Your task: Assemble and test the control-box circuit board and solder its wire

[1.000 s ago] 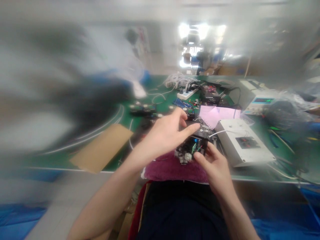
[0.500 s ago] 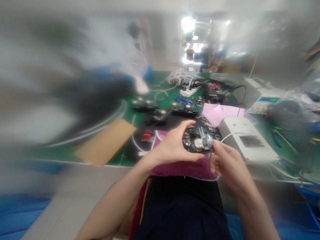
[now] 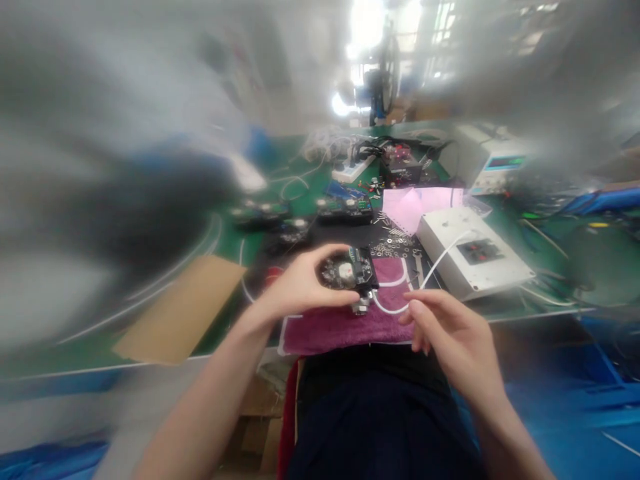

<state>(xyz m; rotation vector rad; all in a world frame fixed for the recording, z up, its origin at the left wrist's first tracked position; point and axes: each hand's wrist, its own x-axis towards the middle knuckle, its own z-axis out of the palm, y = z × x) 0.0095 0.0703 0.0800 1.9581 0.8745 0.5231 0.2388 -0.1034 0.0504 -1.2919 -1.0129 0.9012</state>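
My left hand is wrapped round the edge of a black circuit-board unit, thumb below and fingers above. The unit is tilted above a purple towel. At its lower right edge is a silvery connector part. A white cable curves from beside that part towards the right. My right hand is apart from the unit, with thumb and index fingertips closed at the cable and the other fingers curled.
A white box with a dark panel stands at the right, the cable reaching it. Washers and screws and a wrench lie behind the towel. Similar units, pink paper and a power strip are farther back. Cardboard lies left.
My left hand has moved left with the circuit-board unit and turned it. My right hand has come away from the unit's edge, and the cable now shows between them. The view has shifted.
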